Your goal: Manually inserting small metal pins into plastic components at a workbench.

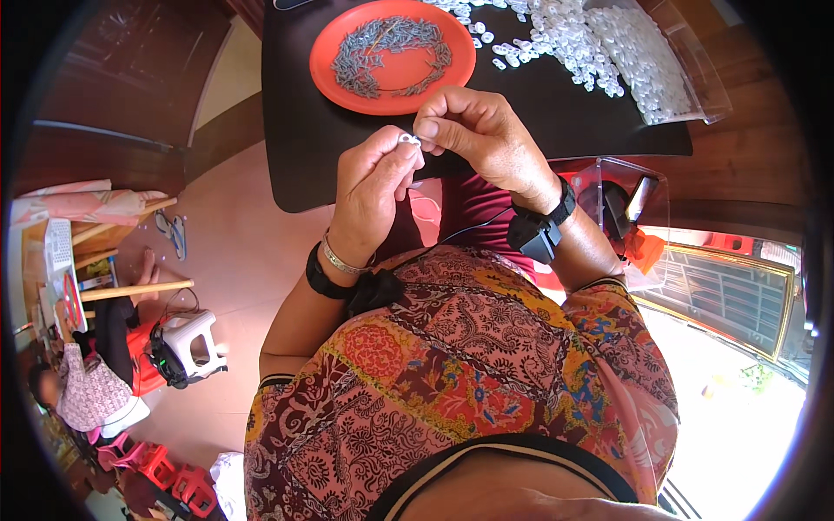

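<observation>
My left hand pinches a small white plastic clip between thumb and fingertips, in front of my chest at the table's near edge. My right hand meets it from the right, thumb and forefinger closed beside the clip. Whatever those right fingertips hold, if anything, is too small to make out. Just beyond the hands, an orange-red plate carries a ring-shaped heap of small grey nails. Many more white clips lie loose at the far right of the table.
A clear tray of white clips tips onto the dark table. A clear plastic box stands right of my right forearm. Off to the left are a white stool, slippers and a seated person.
</observation>
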`<state>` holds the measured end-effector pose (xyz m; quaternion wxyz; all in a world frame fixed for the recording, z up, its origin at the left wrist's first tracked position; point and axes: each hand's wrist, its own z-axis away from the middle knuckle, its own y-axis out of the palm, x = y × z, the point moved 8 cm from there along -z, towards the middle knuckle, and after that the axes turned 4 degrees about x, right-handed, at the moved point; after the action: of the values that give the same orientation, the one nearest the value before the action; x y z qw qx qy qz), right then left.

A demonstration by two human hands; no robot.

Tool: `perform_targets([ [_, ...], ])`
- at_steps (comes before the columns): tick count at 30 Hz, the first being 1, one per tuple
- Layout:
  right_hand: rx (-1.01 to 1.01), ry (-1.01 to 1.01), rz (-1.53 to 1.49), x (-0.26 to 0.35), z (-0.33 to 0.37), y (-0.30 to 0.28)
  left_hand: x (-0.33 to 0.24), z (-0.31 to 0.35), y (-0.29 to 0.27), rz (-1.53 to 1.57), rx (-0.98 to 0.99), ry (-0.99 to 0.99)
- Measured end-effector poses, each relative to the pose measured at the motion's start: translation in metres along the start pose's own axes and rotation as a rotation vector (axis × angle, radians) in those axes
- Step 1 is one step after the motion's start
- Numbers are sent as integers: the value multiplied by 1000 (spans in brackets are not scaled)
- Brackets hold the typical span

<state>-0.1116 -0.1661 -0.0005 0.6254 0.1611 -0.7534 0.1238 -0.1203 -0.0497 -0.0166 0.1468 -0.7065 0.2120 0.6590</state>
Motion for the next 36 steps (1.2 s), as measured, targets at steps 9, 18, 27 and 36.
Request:
perform_targets([
  [9, 1, 3, -7, -2, 0, 1, 5, 1, -1, 23, -17, -16],
  [18, -16, -2, 184, 3, 3, 1, 7, -2, 1, -19, 8, -21],
  [27, -34, 25, 465, 9, 9, -4, 12, -4, 10, 44, 43, -63],
  [36, -284, 72, 899, 19, 0, -110, 27, -12, -4, 95, 8, -106],
])
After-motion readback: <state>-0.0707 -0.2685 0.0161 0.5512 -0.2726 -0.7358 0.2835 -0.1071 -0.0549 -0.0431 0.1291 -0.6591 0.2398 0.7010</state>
